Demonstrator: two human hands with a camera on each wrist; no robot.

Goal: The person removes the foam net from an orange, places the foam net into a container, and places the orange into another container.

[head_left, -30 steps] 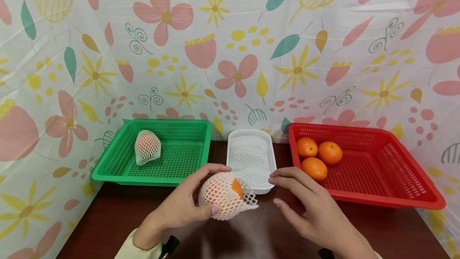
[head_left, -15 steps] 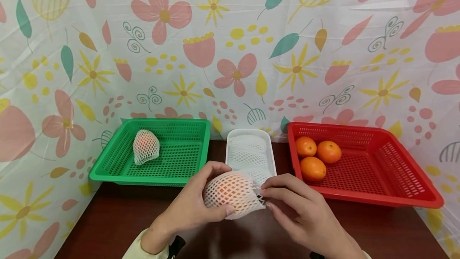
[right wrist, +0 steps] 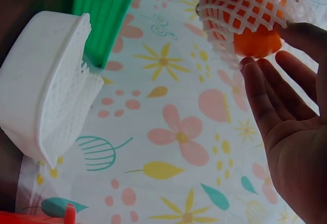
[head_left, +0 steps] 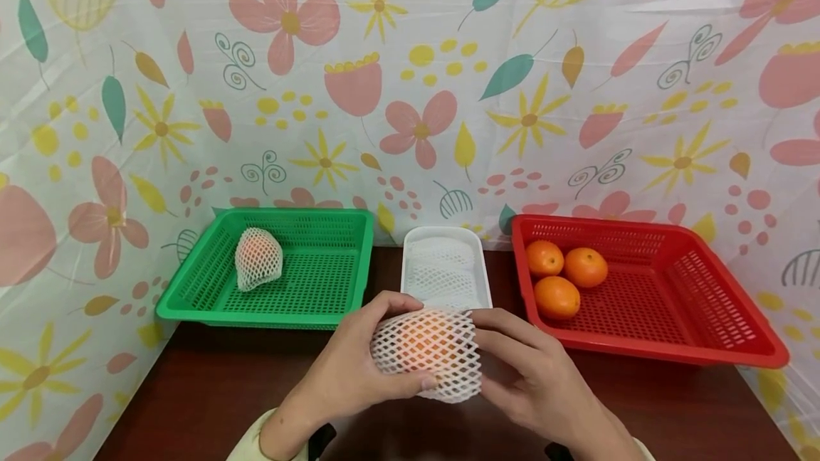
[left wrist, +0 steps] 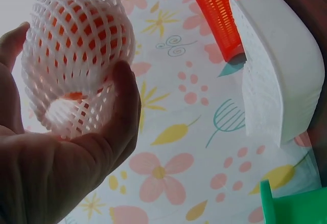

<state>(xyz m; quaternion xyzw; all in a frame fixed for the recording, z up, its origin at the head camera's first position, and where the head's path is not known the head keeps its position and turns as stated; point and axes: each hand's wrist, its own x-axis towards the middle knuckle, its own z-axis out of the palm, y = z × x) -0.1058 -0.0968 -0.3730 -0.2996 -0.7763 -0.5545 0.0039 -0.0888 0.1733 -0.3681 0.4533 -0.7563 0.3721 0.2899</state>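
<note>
At lower center of the head view, a left hand (head_left: 355, 361) grips an orange (right wrist: 258, 42) in springy-looking white foam net (head_left: 463, 379); a right hand (head_left: 541, 375) touches the net's open edge, whether pinching I cannot tell. Sleeving looks nearly finished; the next move seems to call for easing diamond mesh over the smooth bare end. A red plastic basket (head_left: 673, 353), right, holds three round oranges (head_left: 557, 297).

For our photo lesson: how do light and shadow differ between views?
Head view: fairly even light across the floral backdrop and netted fruit; left wrist view: upper-left corner washed out, left hand shaded; right wrist view: right hand dim, upper-left corner dark.
</note>
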